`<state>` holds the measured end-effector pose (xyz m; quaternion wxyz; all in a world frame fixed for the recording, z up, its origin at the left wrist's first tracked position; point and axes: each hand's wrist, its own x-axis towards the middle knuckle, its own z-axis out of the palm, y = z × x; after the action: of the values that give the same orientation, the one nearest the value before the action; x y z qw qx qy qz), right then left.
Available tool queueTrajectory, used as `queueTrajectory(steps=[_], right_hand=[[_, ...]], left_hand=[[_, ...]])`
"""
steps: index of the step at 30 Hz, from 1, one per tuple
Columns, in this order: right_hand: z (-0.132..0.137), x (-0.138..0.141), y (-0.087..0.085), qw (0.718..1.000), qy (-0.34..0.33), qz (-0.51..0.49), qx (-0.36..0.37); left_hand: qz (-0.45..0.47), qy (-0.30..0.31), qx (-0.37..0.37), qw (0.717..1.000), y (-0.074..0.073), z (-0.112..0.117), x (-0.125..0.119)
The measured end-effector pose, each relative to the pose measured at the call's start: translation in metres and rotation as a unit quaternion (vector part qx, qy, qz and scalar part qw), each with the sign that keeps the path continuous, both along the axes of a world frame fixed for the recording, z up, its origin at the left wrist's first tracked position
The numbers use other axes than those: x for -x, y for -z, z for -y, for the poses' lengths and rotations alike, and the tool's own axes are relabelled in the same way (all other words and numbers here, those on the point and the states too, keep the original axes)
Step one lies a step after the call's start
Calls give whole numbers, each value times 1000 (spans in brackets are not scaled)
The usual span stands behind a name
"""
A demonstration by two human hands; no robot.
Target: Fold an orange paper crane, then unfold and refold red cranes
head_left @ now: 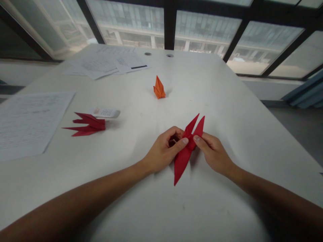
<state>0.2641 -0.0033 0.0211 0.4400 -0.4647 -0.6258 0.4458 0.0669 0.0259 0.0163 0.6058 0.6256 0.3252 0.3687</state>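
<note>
Together, left hand [163, 151], right hand [214, 154], fingers [199, 141] pinching one red origami piece [184, 163], one orange crane [159, 88] beyond

I see soft, even daylight coming through the large windows [207, 33] ahead, bright but with no hard glare. The white tabletop [202, 84] carries a faint sheen. Shadows stay soft: a dim one falls beside the orange origami crane [159, 88] and another under the red paper model [185, 151]. My view bows towards the edges, where the forearms [75, 198] darken, and the building outside looks slightly hazy.
</note>
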Motion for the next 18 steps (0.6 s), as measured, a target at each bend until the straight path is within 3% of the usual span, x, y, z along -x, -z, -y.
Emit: queueTrajectory(steps=[6, 11, 14, 16, 18], right_hand=[[0, -1, -1, 997, 58, -43, 7], [-2, 0, 7, 983, 86, -128, 100], [-2, 3, 6, 967, 101, -176, 156], [-1, 4, 1, 968, 99, -173, 152], [0, 3, -5, 983, 104, -118, 92]], left_hand=[[33, -20, 18, 999, 2, 1, -1], [42, -75, 21, 996, 0, 0, -2], [28, -72, 1, 997, -1, 0, -1], [15, -59, -23, 998, -4, 0, 0], [5, -68, -61, 996, -8, 0, 3]])
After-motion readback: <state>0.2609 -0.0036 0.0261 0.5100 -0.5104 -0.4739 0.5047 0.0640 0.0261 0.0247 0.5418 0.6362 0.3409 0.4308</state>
